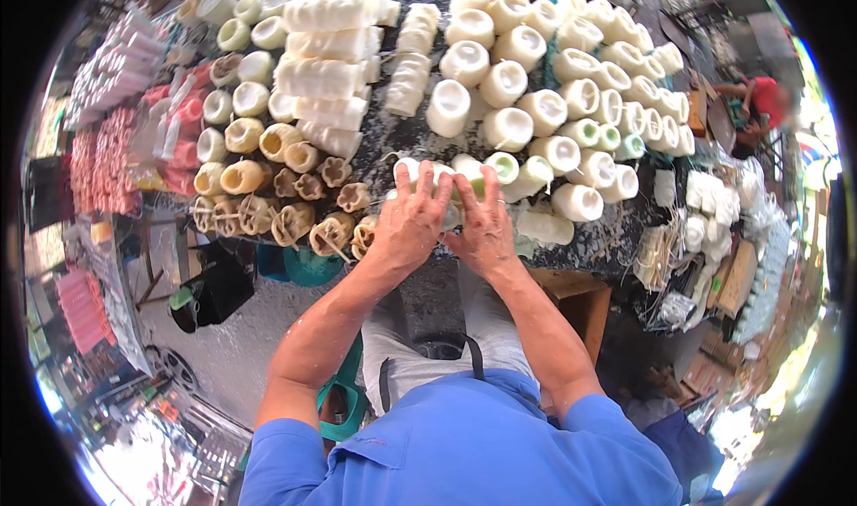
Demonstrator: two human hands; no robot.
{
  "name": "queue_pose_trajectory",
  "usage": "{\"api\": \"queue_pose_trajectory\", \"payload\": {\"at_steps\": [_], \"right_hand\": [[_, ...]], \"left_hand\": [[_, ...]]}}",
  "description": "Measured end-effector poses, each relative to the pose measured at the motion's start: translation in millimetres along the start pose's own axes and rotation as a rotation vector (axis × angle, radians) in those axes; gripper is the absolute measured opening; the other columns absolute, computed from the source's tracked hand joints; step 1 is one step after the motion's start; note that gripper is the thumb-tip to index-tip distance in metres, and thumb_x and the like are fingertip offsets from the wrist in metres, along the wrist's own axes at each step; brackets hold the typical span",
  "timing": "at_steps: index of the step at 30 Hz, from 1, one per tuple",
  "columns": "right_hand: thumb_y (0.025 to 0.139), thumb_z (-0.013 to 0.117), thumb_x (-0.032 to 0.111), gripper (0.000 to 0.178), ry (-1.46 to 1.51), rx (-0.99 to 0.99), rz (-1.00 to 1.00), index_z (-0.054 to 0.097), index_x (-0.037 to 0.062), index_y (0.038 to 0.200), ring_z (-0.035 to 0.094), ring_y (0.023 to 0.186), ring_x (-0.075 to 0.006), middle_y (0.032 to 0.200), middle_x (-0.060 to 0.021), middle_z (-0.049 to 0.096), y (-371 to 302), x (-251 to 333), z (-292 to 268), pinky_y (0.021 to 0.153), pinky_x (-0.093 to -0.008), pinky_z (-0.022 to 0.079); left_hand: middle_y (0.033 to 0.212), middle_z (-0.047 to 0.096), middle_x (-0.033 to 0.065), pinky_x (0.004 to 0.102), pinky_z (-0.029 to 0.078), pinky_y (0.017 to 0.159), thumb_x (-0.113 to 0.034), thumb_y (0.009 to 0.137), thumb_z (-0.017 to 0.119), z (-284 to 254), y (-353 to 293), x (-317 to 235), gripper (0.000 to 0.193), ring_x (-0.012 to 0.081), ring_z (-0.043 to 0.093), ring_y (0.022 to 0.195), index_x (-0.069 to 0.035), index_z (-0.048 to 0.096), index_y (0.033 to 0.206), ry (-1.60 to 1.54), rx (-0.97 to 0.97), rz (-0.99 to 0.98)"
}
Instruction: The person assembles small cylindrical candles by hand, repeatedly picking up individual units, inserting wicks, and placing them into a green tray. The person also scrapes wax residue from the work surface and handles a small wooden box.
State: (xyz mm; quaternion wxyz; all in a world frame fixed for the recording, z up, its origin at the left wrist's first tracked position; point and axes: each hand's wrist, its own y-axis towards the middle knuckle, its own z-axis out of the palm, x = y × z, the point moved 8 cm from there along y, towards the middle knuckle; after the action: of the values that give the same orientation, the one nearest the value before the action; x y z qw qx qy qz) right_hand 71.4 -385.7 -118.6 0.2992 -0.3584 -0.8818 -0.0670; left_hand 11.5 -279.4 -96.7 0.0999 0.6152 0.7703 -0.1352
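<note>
Both my hands rest side by side on whitish wax candles at the table's near edge. My left hand (412,220) lies with fingers stretched over a white candle (407,167), touching it from above. Beside it, my right hand (483,225) has its fingers spread across neighbouring candles, with the thumb toward the left hand. A pale green candle (503,166) stands just past the right fingertips. What lies under my palms is mostly hidden. Close to the right hand, a pale candle (544,228) lies on its side.
Many round white candles (521,46) fill the dark table's right half. Stacked ribbed white candles (326,46) lie farther left, near brownish hollow ones (293,224). Pink candles (94,171) are at far left. A person in red (766,100) is at far right.
</note>
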Motion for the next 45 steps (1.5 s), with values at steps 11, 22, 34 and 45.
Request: {"api": "queue_pose_trajectory", "payload": {"at_steps": [11, 22, 34, 45], "right_hand": [[0.062, 0.103, 0.025, 0.109, -0.205, 0.070, 0.070, 0.046, 0.0222, 0.155, 0.067, 0.114, -0.0545, 0.153, -0.0265, 0.034, 52.6, 26.7, 11.2, 0.089, -0.0584, 0.064], [0.059, 0.106, 0.029, 0.111, -0.192, 0.069, 0.081, 0.050, 0.0174, 0.154, 0.067, 0.122, -0.0494, 0.154, -0.0251, 0.038, 58.3, 28.4, 0.8, 0.102, -0.0546, 0.059], [0.073, 0.097, 0.014, 0.103, -0.039, -0.013, -0.127, 0.043, 0.0104, 0.161, 0.057, 0.138, -0.0515, 0.165, -0.0302, 0.033, 28.3, 20.9, -9.0, 0.111, -0.0515, 0.055], [0.081, 0.090, 0.011, 0.069, 0.074, -0.432, -0.121, 0.054, 0.0017, 0.139, 0.069, 0.113, -0.0459, 0.128, -0.0263, 0.065, 2.3, -8.1, 4.8, 0.090, -0.0505, 0.060]], "left_hand": [[0.157, 0.047, 0.0224, 0.0501, 0.052, 0.115, -0.020, 0.068, 0.091, 5.3, 28.0, 82.0, 0.096, 0.0455, 0.054, 0.141, -0.018, 0.054, 0.157, -0.302, 0.238, -0.061], [0.138, 0.056, 0.0195, 0.0503, 0.056, 0.106, -0.017, 0.065, 0.094, -8.5, 40.1, 69.8, 0.096, 0.0429, 0.063, 0.124, -0.015, 0.056, 0.153, -0.305, 0.192, 0.047], [0.162, 0.042, 0.0253, 0.0479, 0.042, 0.125, -0.016, 0.063, 0.099, -15.4, 4.1, 104.1, 0.125, 0.0460, 0.047, 0.149, -0.011, 0.032, 0.168, -0.430, 0.077, 0.045], [0.121, 0.064, 0.0188, 0.0448, 0.056, 0.090, -0.014, 0.081, 0.088, -26.0, -82.5, 23.8, 0.051, 0.0384, 0.065, 0.110, -0.001, 0.063, 0.124, -0.425, -0.411, -0.127]]}}
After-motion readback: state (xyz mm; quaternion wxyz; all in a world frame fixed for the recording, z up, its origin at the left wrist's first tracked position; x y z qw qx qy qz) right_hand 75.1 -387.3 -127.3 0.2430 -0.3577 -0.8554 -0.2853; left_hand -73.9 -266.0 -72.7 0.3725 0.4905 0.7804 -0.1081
